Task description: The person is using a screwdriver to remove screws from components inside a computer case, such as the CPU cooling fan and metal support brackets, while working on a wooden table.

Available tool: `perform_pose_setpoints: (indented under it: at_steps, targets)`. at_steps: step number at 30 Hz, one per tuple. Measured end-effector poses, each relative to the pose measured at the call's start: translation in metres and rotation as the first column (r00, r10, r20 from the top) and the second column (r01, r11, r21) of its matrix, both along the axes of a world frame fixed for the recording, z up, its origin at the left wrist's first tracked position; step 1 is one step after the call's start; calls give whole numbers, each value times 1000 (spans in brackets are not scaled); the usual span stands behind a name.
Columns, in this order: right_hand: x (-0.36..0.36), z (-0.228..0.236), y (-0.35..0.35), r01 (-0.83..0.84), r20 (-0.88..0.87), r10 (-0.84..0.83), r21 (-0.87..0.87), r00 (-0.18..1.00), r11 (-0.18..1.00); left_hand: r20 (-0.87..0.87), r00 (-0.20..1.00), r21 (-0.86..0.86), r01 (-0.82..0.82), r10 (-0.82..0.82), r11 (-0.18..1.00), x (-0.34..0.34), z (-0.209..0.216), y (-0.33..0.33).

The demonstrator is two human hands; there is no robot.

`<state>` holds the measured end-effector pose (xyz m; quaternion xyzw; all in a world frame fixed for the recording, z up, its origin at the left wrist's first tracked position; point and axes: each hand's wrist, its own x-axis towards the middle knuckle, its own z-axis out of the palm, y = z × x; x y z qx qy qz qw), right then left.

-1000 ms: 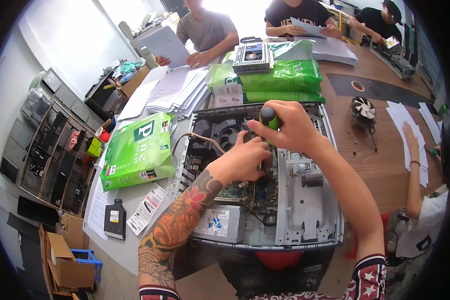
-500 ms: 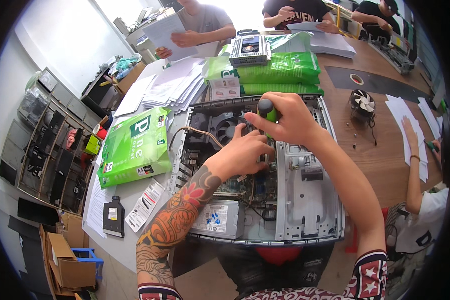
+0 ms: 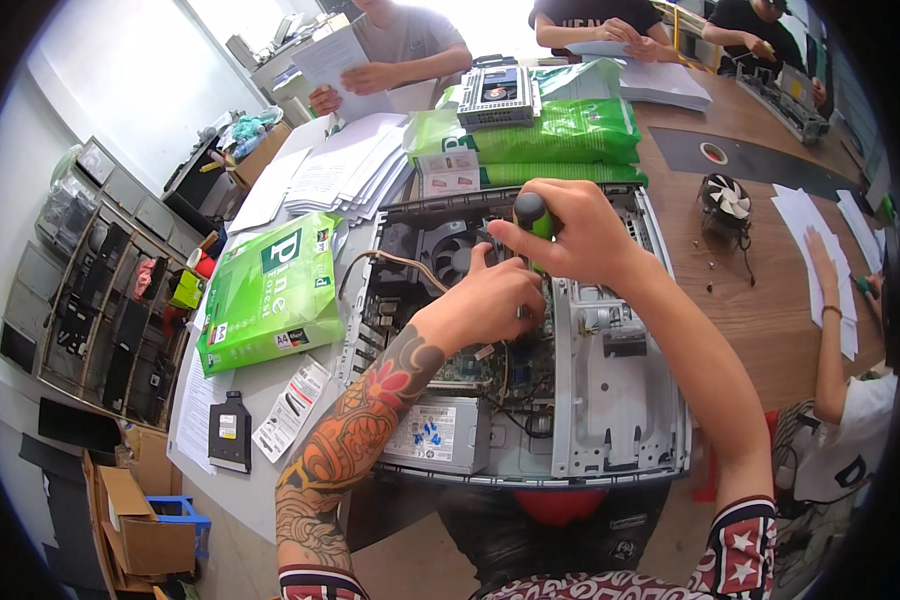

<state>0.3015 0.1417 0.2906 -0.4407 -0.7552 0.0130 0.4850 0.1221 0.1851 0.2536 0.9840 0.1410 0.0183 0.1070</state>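
The screwdriver point(image 3: 534, 213), gripped in the right hand point(image 3: 585, 228), stands just beyond the left hand point(image 3: 487, 305), whose half-spread fingers overhang the motherboard point(image 3: 458, 369); whether they pinch anything is hidden. A slipping tip could gouge board or fingers.

The right sleeve point(image 3: 715, 572) bears white stars point(image 3: 741, 541), the left forearm point(image 3: 320, 490) tattoos point(image 3: 386, 383).

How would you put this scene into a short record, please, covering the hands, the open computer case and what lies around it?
Left hand: reaching into the open computer case; fingertips' contact unclear
Right hand: gripping a green-and-dark screwdriver, tip hidden
Inside case: built-in fan, power supply
Left of case: green paper pack, flat black part
Right of case: loose fan, tape roll
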Motion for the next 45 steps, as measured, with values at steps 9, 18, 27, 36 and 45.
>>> perform_pose_setpoints:
  at_steps: [9,18,27,36,45]
  targets:
    - [-2,-2,2,-24,2,24,61,1000,998,90,995,67,-53,47,996,-3,-7,-3]
    - [1,-4,3,7,11,-7,34,1000,999,90,995,15,-36,34,999,0,-4,0]
    - [2,-5,6,3,28,-4,39,1000,999,-99,993,-63,-75,69,995,0,11,-2]
    - [4,-9,7,-32,12,31,83,999,996,-110,994,-25,-28,25,999,-1,11,-1]
    - [0,-7,8,7,9,-8,88,1000,996,-104,994,17,-12,14,1000,-4,5,3]
